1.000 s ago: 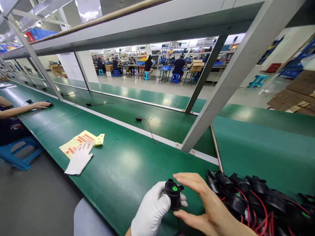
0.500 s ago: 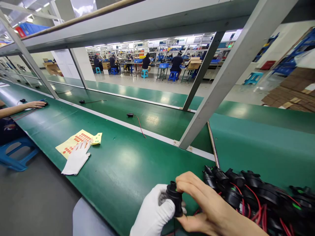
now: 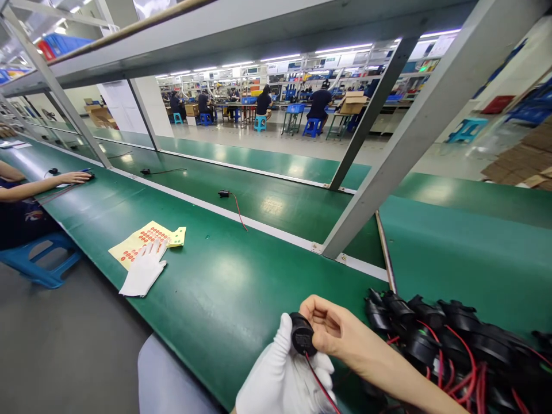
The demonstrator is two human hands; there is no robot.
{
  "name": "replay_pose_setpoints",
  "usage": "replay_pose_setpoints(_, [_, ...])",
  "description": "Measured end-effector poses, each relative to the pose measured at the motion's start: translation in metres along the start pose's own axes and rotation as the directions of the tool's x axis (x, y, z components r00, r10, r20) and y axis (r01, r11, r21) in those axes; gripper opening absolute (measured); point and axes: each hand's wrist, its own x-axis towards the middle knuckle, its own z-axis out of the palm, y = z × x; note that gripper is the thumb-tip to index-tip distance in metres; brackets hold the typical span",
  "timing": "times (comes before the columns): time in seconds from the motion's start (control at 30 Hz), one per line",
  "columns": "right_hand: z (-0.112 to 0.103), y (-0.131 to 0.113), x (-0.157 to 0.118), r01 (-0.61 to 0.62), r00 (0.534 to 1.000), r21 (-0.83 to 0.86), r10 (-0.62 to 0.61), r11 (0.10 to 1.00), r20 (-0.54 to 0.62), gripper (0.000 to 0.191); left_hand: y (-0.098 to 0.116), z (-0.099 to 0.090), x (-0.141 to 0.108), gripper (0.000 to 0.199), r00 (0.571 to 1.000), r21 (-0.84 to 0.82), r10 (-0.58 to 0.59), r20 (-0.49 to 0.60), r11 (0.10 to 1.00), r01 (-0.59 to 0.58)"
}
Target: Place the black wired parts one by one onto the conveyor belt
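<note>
A small black cylindrical pump (image 3: 303, 334) with a red and black wire is held between my hands, its round end with raised markings facing me. My left hand (image 3: 282, 374), in a white glove, is closed around it from below, and the wire hangs over the palm. My bare right hand (image 3: 334, 330) pinches the pump's right edge between thumb and curled fingers. To the right lies a heap of similar black pumps (image 3: 425, 342) with tangled red wires; some carry green dots.
A yellow sheet of red stickers (image 3: 129, 244) lies on the green bench (image 3: 215, 276), partly under a white glove (image 3: 144, 273). Single wired pumps, one nearer (image 3: 223, 194), lie on the middle strip. Slanted metal posts (image 3: 388, 155) carry a shelf. A co-worker's hand (image 3: 77, 177) rests at left.
The pump has turned from upright to end-on, its wired round end now towards me. My left palm has opened upward under it, and my right fingers have shifted to its edge. The view has swung slightly left.
</note>
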Motion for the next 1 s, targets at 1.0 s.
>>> replay_pose_setpoints(1.0, [-0.002,0.008,-0.017,0.26,0.943,-0.227,-0.298,0.938,-0.148,0.039,0.01,-0.036,-0.026,0.066,0.404,0.857,0.759,0.511,-0.41,-0.314])
